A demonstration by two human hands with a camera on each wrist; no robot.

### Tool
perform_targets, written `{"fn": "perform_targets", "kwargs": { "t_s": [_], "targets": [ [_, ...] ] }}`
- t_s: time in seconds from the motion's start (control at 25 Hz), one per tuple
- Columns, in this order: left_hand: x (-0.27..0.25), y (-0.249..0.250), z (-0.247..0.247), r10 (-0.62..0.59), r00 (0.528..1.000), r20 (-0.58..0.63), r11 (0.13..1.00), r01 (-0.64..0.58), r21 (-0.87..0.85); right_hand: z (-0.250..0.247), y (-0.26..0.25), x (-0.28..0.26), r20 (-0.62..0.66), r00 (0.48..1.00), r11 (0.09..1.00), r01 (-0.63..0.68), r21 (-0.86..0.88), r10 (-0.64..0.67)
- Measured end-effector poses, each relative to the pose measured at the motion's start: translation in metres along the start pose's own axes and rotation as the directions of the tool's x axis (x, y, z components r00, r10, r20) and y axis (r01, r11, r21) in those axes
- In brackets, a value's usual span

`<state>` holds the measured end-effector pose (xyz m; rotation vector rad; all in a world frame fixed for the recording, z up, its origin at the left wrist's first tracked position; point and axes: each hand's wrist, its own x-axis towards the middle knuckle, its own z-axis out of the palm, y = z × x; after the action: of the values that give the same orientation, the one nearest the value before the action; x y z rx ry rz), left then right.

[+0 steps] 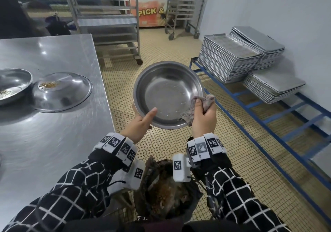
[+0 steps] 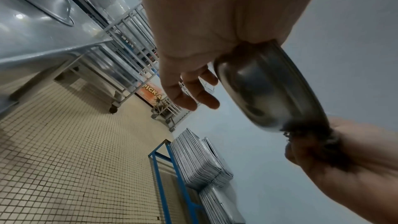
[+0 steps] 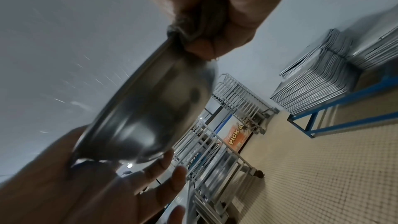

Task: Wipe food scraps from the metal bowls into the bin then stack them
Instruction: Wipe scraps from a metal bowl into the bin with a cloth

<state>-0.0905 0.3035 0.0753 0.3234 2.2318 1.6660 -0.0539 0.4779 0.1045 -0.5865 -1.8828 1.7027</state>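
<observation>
Round steel bowl (image 1: 168, 95) was held tilted above & just beyond the dark scrap-filled bin (image 1: 166, 194), left hand (image 1: 141, 124) pinching its near rim, right hand (image 1: 204, 117) clutching a grey rag (image 1: 193, 110) at its right rim, w/ two scrap-littered bowls (image 1: 60, 91) on the table (image 1: 53, 142) to the left.

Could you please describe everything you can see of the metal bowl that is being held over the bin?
The metal bowl is round, shallow and shiny steel with a rolled rim. It is tilted so its inside faces the head camera, nearly clean bar a few pale specks. The left hand grips its lower-left rim, thumb inside. The right hand presses a crumpled greyish cloth against its lower-right rim. It hangs in the air beyond the bin.
</observation>
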Motion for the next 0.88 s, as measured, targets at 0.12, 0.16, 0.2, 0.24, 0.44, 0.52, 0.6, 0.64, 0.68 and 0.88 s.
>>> {"fn": "perform_targets", "kwargs": {
  "t_s": [0.12,0.16,0.2,0.24,0.44,0.52,0.6,0.64,0.68,0.88],
  "targets": [
    [0.001,0.0,-0.005,-0.006,1.0,-0.023,0.996,0.004,-0.086,-0.001,-0.002,0.004,0.034,0.999,0.999,0.022,-0.033,-0.02],
    [0.001,0.002,-0.008,-0.002,0.999,-0.045,0.982,-0.006,-0.19,-0.004,-0.003,0.007,0.062,0.998,0.998,0.033,-0.048,-0.03],
    [0.002,0.002,-0.014,0.005,0.996,-0.088,0.946,-0.033,-0.322,-0.007,-0.003,0.01,0.105,0.994,0.997,0.044,-0.068,-0.037],
    [0.003,0.003,-0.023,0.013,0.991,-0.134,0.903,-0.069,-0.424,-0.01,-0.003,0.015,0.161,0.986,0.995,0.052,-0.09,-0.037],
    [0.003,0.0,-0.044,-0.047,0.988,-0.144,0.916,-0.015,-0.402,-0.008,-0.003,0.024,0.368,0.929,0.985,0.087,-0.148,-0.027],
    [0.006,-0.006,-0.042,-0.078,0.969,-0.233,0.928,-0.014,-0.371,-0.002,-0.001,0.021,0.309,0.951,0.989,0.061,-0.133,-0.017],
    [0.008,-0.007,-0.033,-0.085,0.95,-0.3,0.916,-0.044,-0.399,0.007,0.004,0.013,0.242,0.97,0.994,0.022,-0.103,0.003],
    [0.008,-0.003,-0.027,-0.097,0.945,-0.312,0.908,-0.044,-0.418,0.012,0.008,0.008,0.229,0.973,0.995,0.006,-0.101,0.017],
    [0.011,-0.004,-0.023,-0.105,0.94,-0.325,0.905,-0.045,-0.423,0.017,0.012,0.003,0.238,0.97,0.994,-0.01,-0.112,0.037],
    [0.014,0.003,-0.025,-0.061,0.924,-0.377,0.973,-0.028,-0.227,0.018,0.034,0.0,0.443,0.872,0.92,-0.019,-0.392,0.206]
  ]
}}
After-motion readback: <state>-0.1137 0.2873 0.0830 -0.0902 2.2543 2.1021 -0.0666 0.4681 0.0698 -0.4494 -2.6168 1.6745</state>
